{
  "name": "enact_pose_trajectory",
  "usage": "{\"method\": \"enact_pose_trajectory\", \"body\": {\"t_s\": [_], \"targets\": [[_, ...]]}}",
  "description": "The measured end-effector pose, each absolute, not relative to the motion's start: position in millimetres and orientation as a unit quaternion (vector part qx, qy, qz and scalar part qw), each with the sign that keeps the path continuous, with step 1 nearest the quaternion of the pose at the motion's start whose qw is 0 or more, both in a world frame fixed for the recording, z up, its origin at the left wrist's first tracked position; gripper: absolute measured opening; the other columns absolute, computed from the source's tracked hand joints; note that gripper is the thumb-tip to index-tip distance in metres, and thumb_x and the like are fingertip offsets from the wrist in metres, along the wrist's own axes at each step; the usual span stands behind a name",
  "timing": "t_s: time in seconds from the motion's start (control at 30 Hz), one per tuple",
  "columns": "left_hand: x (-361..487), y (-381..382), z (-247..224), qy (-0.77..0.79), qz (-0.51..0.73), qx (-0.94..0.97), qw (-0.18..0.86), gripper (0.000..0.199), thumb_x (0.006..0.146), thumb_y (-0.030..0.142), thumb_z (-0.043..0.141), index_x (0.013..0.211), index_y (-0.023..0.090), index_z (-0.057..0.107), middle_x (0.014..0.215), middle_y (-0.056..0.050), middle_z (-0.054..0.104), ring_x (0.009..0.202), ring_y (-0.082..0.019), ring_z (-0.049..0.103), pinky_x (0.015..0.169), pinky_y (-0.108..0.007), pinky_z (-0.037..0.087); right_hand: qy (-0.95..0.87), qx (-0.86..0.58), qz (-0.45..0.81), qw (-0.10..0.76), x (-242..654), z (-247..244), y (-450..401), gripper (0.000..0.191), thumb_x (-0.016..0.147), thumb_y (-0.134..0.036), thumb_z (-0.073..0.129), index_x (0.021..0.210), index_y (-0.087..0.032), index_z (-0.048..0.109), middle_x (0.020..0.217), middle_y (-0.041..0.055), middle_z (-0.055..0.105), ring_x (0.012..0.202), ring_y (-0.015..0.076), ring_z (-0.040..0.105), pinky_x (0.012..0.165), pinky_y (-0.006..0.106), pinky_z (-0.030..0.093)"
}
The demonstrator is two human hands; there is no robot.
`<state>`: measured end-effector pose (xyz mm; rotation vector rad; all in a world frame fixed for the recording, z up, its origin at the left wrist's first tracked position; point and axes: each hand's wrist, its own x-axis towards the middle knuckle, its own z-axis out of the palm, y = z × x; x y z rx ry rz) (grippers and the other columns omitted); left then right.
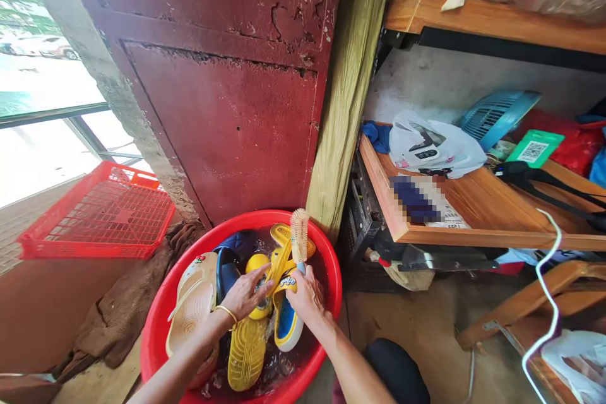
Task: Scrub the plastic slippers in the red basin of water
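My right hand (307,295) is closed round the grey handle of a scrubbing brush (299,233), whose pale bristle head points up. Under that hand lies a yellow, white and blue slipper (288,322). My left hand (246,293) has its fingers stretched out over the yellow slippers (258,265), and its fingertips reach the yellow piece in the middle. A gold bangle circles the left wrist. All this is in a red basin (334,278) of dark water. A beige clog (192,315) and a dark blue slipper (227,274) lie at the left.
Behind the basin stands a dark red door (227,120). A red plastic crate (101,214) sits at the left above a brown cloth (123,303). To the right, a wooden shelf (473,202) holds a plastic bag (430,142) and a blue fan (497,117). A white cable (549,303) hangs down.
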<state>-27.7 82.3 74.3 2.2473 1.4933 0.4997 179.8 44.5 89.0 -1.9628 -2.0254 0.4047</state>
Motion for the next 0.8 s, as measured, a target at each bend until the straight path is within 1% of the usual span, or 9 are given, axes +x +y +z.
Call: {"method": "enact_pose_trajectory", "body": {"t_s": [0.03, 0.13, 0.27, 0.37, 0.47, 0.53, 0.63, 0.73, 0.8], "targets": [[-24.9, 79.2, 75.7, 0.529, 0.183, 0.798, 0.224, 0.061, 0.095, 0.049, 0.039, 0.145, 0.017, 0.051, 0.136, -0.014, 0.068, 0.115, -0.023, 0.07, 0.1, -0.034, 0.052, -0.708, -0.676, 0.138, 0.149, 178.1, 96.7, 47.5, 0.027, 0.086, -0.026, 0.062, 0.112, -0.026, 0.067, 0.118, 0.0066, 0.059, 0.09, 0.0188, 0.065, 0.079, 0.027, 0.048], [-26.3, 72.8, 77.1, 0.573, 0.201, 0.747, 0.271, 0.062, 0.094, 0.048, 0.039, 0.146, 0.016, 0.048, 0.126, -0.014, 0.073, 0.105, -0.025, 0.073, 0.095, -0.037, 0.054, -0.722, -0.66, 0.131, 0.162, 172.9, 116.5, 59.9, 0.031, 0.085, -0.026, 0.063, 0.116, -0.027, 0.067, 0.118, 0.0064, 0.059, 0.092, 0.0192, 0.063, 0.081, 0.028, 0.047], [-44.2, 68.3, 80.5, 0.631, 0.264, 0.668, 0.292, 0.067, 0.091, 0.05, 0.042, 0.147, 0.013, 0.043, 0.126, -0.014, 0.073, 0.107, -0.026, 0.072, 0.092, -0.038, 0.055, -0.74, -0.631, 0.133, 0.193, 159.8, 135.3, 86.8, 0.034, 0.086, -0.027, 0.065, 0.12, -0.026, 0.067, 0.114, 0.0061, 0.059, 0.098, 0.0202, 0.06, 0.085, 0.028, 0.046], [-53.9, 68.4, 91.5, 0.662, 0.286, 0.643, 0.256, 0.061, 0.093, 0.049, 0.039, 0.143, 0.016, 0.049, 0.119, -0.011, 0.075, 0.102, -0.025, 0.072, 0.089, -0.038, 0.056, -0.741, -0.619, 0.15, 0.211, 145.0, 138.8, 112.1, 0.031, 0.089, -0.031, 0.066, 0.119, -0.025, 0.068, 0.113, 0.0067, 0.061, 0.101, 0.0208, 0.059, 0.087, 0.028, 0.045], [-62.5, 72.8, 109.5, 0.684, 0.226, 0.667, 0.19, 0.049, 0.096, 0.043, 0.035, 0.128, 0.018, 0.063, 0.116, -0.011, 0.076, 0.101, -0.026, 0.072, 0.091, -0.039, 0.054, -0.737, -0.624, 0.157, 0.206, 134.0, 131.7, 130.7, 0.029, 0.095, -0.036, 0.063, 0.121, -0.024, 0.067, 0.115, 0.0078, 0.063, 0.104, 0.021, 0.059, 0.088, 0.029, 0.045], [-69.2, 75.4, 119.8, 0.703, 0.185, 0.674, 0.13, 0.048, 0.097, 0.044, 0.036, 0.121, 0.017, 0.067, 0.116, -0.013, 0.075, 0.105, -0.028, 0.07, 0.095, -0.041, 0.052, -0.741, -0.623, 0.158, 0.194, 131.4, 122.9, 133.8, 0.03, 0.097, -0.035, 0.06, 0.124, -0.024, 0.066, 0.116, 0.0083, 0.064, 0.105, 0.0209, 0.06, 0.089, 0.029, 0.045], [-71.0, 74.0, 122.1, 0.697, 0.188, 0.689, 0.06, 0.052, 0.097, 0.047, 0.041, 0.131, 0.014, 0.062, 0.121, -0.017, 0.071, 0.112, -0.03, 0.067, 0.101, -0.042, 0.049, -0.753, -0.614, 0.165, 0.17, 134.4, 106.6, 124.1, 0.034, 0.096, -0.03, 0.061, 0.129, -0.023, 0.064, 0.118, 0.0087, 0.065, 0.108, 0.021, 0.061, 0.092, 0.029, 0.046], [-54.6, 67.6, 106.7, 0.62, 0.184, 0.76, 0.059, 0.059, 0.092, 0.044, 0.054, 0.144, 0.017, 0.052, 0.14, -0.018, 0.061, 0.125, -0.03, 0.06, 0.108, -0.044, 0.044, -0.767, -0.599, 0.176, 0.144, 145.2, 91.5, 107.6, 0.04, 0.093, -0.024, 0.064, 0.132, -0.023, 0.064, 0.118, 0.0079, 0.066, 0.11, 0.0203, 0.063, 0.094, 0.027, 0.046], [-39.1, 64.4, 92.4, 0.607, 0.147, 0.778, 0.06, 0.072, 0.085, 0.04, 0.064, 0.151, 0.021, 0.044, 0.153, -0.018, 0.051, 0.138, -0.034, 0.05, 0.115, -0.053, 0.035, -0.772, -0.597, 0.178, 0.128, 156.1, 84.5, 99.7, 0.044, 0.091, -0.022, 0.065, 0.135, -0.025, 0.063, 0.119, 0.0071, 0.066, 0.111, 0.0199, 0.064, 0.094, 0.026, 0.047]]}}
